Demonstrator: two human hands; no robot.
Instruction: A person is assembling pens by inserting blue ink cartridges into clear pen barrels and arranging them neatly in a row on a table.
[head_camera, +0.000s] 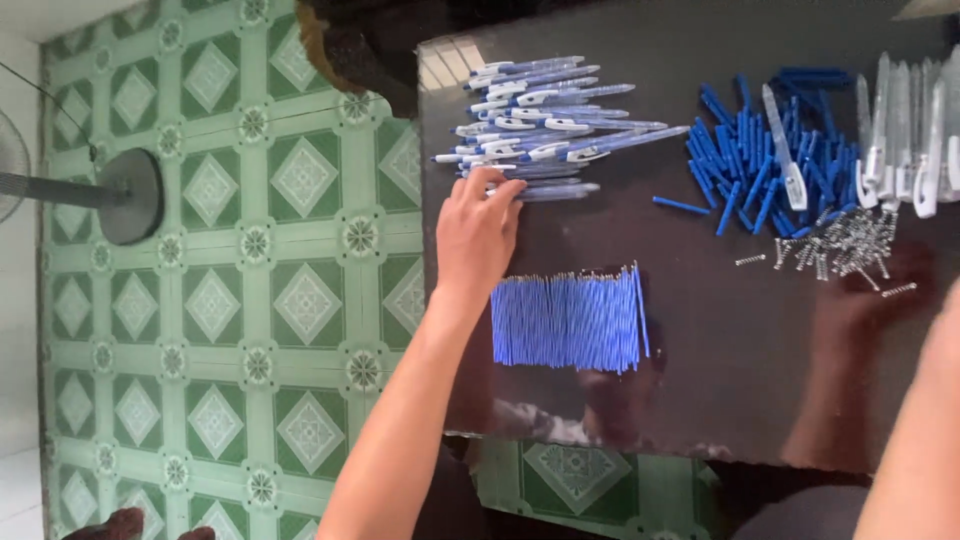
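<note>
From the head camera, your left hand (478, 232) reaches across the dark glossy table (700, 400) to the pile of assembled blue-and-white pens (545, 125). Its fingers are stretched out and lie flat on the pens at the near edge of that pile, pressing or setting one down rather than curling round it; whether a pen is pinched under the fingertips cannot be told.

Take the pen pile as your landmark. Just on your side of it, below your left hand, a neat row of blue ink refills (568, 322) lies side by side with tips aligned, likely so each can be picked off singly. To the right of the pile, well apart, sits a loose heap of blue plastic caps (760, 165), and on the near right of that heap a scatter of small metal springs (845, 245). Further right again, at the table's far corner, pale clear pen barrels with white clips (905, 135) lie in a row.

Your right arm (915, 450) enters at the lower right edge; the hand itself is out of view. Left of the table, a fan base (130, 195) stands on the green tiled floor (210, 380).
</note>
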